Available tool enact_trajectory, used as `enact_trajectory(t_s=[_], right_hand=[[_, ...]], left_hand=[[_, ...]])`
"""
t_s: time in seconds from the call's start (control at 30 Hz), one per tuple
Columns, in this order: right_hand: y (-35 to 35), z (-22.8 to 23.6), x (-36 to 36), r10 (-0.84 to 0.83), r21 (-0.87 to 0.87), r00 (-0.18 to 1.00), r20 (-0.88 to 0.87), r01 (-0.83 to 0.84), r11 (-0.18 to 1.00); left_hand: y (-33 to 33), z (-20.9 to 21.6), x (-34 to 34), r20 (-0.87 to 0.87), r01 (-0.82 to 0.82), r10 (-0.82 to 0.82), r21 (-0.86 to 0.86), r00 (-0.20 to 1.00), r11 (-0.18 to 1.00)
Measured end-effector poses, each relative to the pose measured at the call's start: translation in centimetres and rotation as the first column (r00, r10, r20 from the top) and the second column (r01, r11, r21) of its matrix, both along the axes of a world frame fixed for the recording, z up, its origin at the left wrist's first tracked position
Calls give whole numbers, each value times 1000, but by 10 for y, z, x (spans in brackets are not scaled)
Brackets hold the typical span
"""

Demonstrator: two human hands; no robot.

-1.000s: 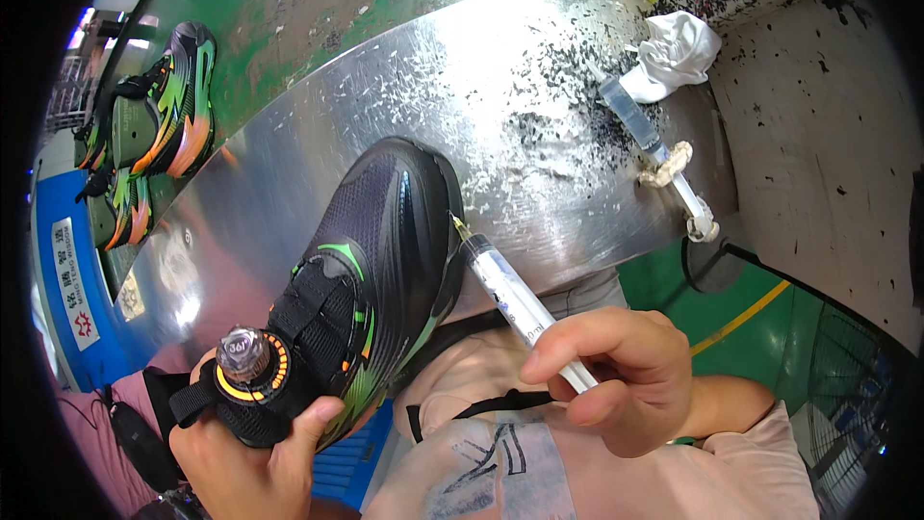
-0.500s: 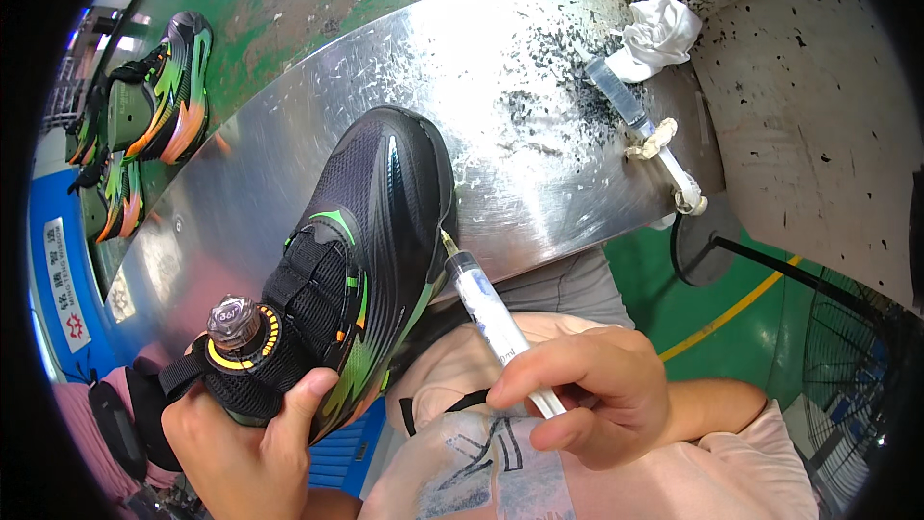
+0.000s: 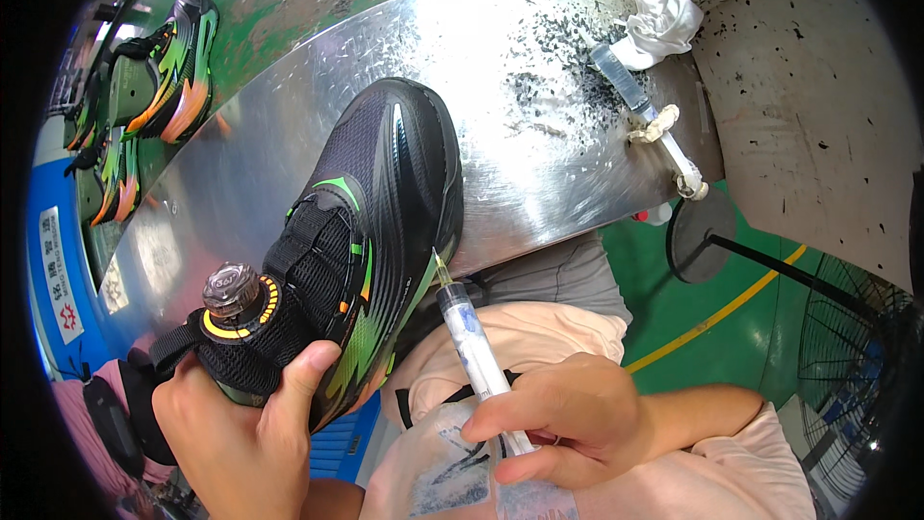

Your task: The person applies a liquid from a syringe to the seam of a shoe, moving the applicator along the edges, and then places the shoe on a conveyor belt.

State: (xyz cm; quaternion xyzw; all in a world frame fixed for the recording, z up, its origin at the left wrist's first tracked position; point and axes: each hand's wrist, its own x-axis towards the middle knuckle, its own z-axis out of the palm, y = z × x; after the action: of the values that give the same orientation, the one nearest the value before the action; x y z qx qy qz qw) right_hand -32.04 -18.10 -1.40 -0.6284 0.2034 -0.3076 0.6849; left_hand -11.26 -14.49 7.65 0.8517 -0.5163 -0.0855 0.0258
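My left hand (image 3: 245,424) grips a black sports shoe (image 3: 371,202) round its heel, thumb on the near side. The shoe has green and orange trim and a clear dial (image 3: 231,291) on a yellow-marked ring; its toe points up and away over the metal table. In my right hand (image 3: 568,424) is a syringe (image 3: 469,342), held by the barrel between thumb and fingers. Its thin needle tip is at the shoe's side, low by the sole edge; whether it touches cannot be made out.
The scratched metal table (image 3: 289,125) has black specks. A second syringe (image 3: 630,91) with a larger barrel lies at its right beside a crumpled white cloth (image 3: 664,24). More shoes (image 3: 178,67) stand at the far left. A stained panel (image 3: 799,116) and a fan (image 3: 847,366) are on the right.
The needle tip has moved down and back along the shoe's side, toward the heel. My right hand has shifted slightly left and down, and the shoe's toe sits a little higher.
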Motion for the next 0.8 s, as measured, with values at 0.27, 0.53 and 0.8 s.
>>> enact_trajectory(t_s=[0.27,0.53,0.8], right_hand=[[-47,18,7,-313,117,950,6,310,943],[-96,-1,90,-269,436,960,76,210,875],[-91,-3,104,-326,295,945,-9,314,902]], left_hand=[[18,-14,40,-496,-260,138,-186,857,947],[72,-33,52,-543,-334,114,-326,832,884],[74,-31,44,-490,-365,187,-297,851,882]])
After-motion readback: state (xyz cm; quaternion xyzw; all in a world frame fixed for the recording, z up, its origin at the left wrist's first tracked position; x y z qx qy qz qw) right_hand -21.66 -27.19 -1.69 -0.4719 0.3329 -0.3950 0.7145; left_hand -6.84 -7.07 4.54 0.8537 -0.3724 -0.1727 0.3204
